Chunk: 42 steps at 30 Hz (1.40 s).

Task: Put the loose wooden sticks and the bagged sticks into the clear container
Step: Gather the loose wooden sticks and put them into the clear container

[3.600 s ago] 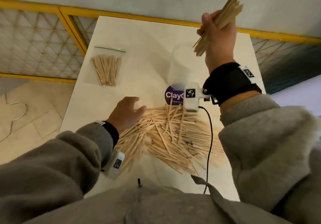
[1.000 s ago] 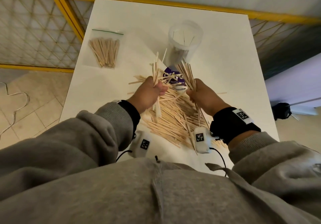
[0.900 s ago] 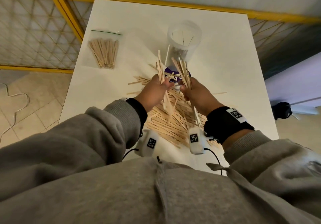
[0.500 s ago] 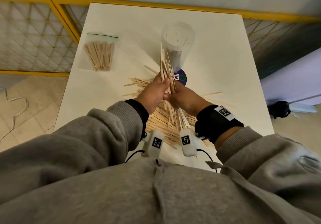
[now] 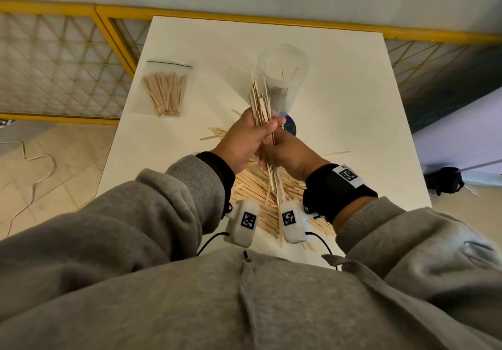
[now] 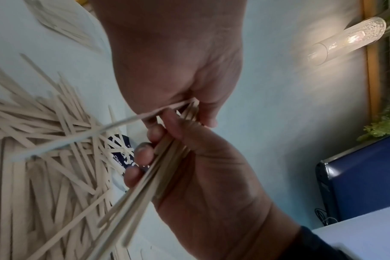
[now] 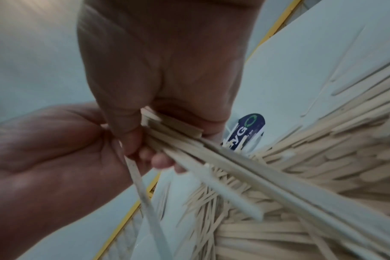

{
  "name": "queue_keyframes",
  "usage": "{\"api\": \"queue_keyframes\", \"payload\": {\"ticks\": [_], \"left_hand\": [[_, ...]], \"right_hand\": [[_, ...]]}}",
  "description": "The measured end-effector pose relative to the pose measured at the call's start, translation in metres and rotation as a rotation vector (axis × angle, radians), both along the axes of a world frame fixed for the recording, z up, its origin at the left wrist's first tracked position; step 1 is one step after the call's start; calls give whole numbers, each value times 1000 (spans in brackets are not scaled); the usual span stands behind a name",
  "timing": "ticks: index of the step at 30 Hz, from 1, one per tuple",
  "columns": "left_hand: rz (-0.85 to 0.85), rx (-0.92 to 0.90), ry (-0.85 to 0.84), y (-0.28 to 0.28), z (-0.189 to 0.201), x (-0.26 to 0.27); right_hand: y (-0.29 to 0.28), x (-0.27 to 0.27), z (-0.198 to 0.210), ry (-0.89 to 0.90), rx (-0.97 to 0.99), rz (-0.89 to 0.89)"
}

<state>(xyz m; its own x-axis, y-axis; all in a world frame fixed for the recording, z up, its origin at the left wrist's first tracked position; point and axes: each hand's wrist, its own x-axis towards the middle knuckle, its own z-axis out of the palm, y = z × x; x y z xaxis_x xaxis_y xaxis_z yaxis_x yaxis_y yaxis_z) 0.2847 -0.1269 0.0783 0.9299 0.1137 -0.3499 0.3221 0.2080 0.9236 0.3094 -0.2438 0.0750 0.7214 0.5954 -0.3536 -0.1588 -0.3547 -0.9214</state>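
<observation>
White table holds one loose pile of sticks at the near edge, one clear container upright behind it, one bag of sticks far left — well apart. Left hand and right hand both curl around one bundle, long axis pointing away toward the container; a purple label lies beside the hands.

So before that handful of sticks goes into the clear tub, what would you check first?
1. Both hands grip the bundle: left hand and right hand wrap it. Ok.
2. Sticks squared up: one strays sideways in the left wrist view. Not ok.
3. Clear container upright, mouth open. Ok.
4. Room inside: a few sticks showing. Ok.
5. Bundle above the mouth: it is short of it. Not ok.
6. Bagged sticks out of the way. Ok.
</observation>
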Motion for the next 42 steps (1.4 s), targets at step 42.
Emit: {"api": "queue_keyframes", "payload": {"ticks": [42], "left_hand": [[228, -657, 418, 10, 12, 9]], "right_hand": [[31, 36, 63, -141, 395, -352]]}}
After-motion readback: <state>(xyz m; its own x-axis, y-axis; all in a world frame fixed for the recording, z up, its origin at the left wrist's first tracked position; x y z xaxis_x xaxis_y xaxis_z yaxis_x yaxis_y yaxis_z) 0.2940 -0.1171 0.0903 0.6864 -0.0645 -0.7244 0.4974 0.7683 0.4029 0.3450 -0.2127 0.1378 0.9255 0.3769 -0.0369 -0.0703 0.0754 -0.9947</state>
